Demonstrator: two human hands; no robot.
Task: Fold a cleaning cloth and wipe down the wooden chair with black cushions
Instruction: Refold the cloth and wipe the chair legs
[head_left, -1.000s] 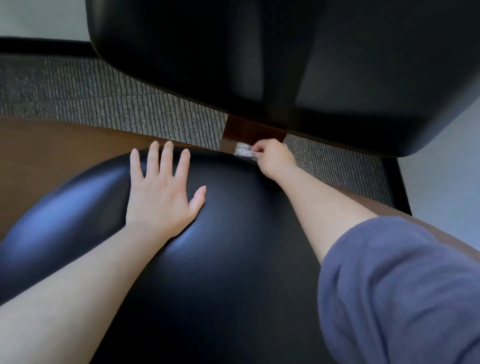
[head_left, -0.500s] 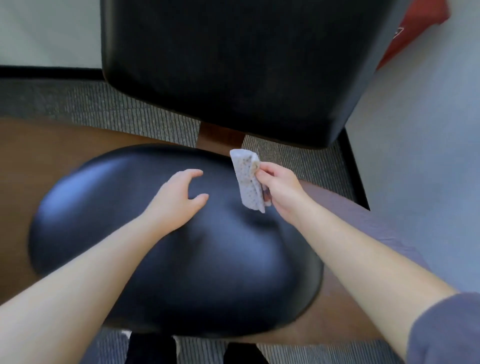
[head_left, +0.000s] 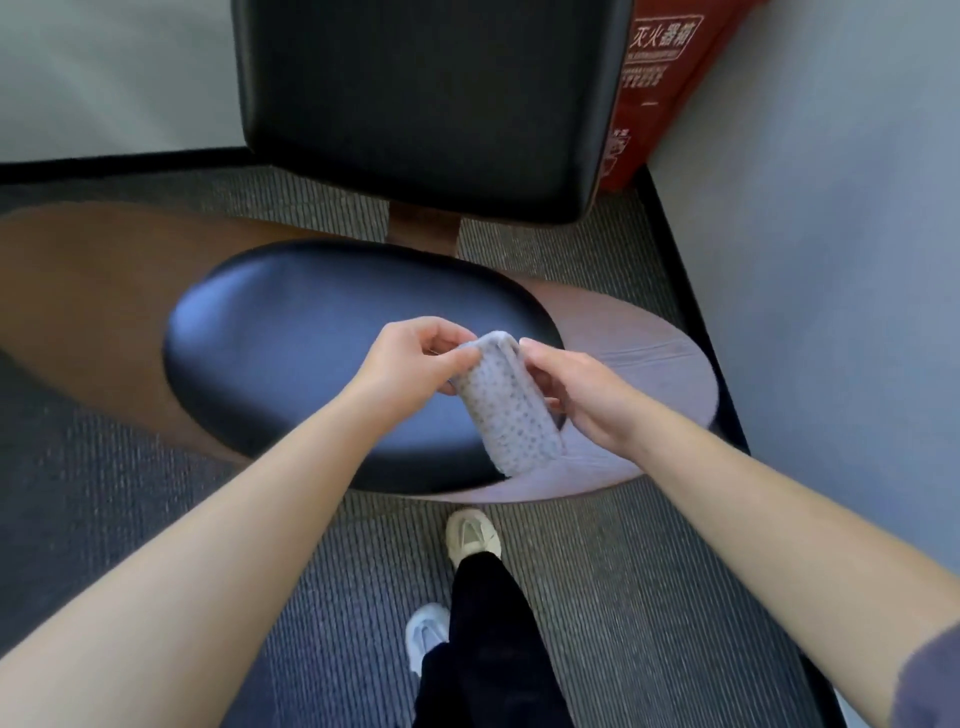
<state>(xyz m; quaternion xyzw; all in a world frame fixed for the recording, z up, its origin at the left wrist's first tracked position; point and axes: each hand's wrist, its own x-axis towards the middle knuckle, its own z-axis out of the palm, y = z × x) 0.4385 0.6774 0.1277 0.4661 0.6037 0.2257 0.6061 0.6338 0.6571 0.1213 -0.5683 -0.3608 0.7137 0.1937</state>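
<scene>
Holding folded cloth (head_left: 506, 405) above seat cushion (head_left: 291, 338): left hand (head_left: 410, 364) pinches far end, right hand (head_left: 582, 395) grips right edge; long axis runs far-to-near between fingers, both hands equally close.

Head-worn view, steeply downward, close above chair seat (head_left: 291, 332)

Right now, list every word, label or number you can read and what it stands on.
"灭火器箱": large pale characters on the red box behind the black backrest.
Smaller print lines below it on that box: too blurred to read.
No text elsewhere.
</scene>
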